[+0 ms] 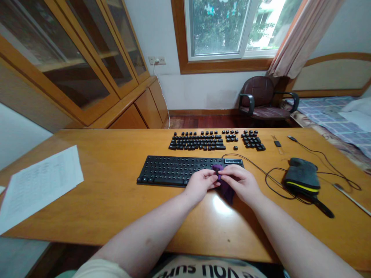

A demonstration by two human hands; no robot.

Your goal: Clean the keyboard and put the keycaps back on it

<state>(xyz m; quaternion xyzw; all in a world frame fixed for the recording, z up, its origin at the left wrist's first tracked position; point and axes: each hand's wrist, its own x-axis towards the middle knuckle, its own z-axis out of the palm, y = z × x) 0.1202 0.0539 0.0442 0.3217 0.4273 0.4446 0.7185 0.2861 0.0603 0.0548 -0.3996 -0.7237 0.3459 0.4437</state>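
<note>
Over the right end of a black keyboard (168,170), both my hands are closed in a pinch on a dark purple cloth (228,193). My left hand (203,183) grips it from the left, and my right hand (241,183) from the right, fingertips almost meeting. A small black piece, perhaps a keycap, shows between the fingertips; which hand holds it I cannot tell. The cloth's loose end hangs below my fingers. Many keys on the keyboard are bare sockets, with a few caps at its lower left. Behind it, loose black keycaps (197,142) lie in keyboard order.
To the right lie a grey brush-like duster (301,175) with a yellow stripe, a black cable (269,175), a thin white stick (352,199) and a small wire keycap puller (277,143). Papers (43,181) cover the desk's left side. An office chair (261,98) stands beyond.
</note>
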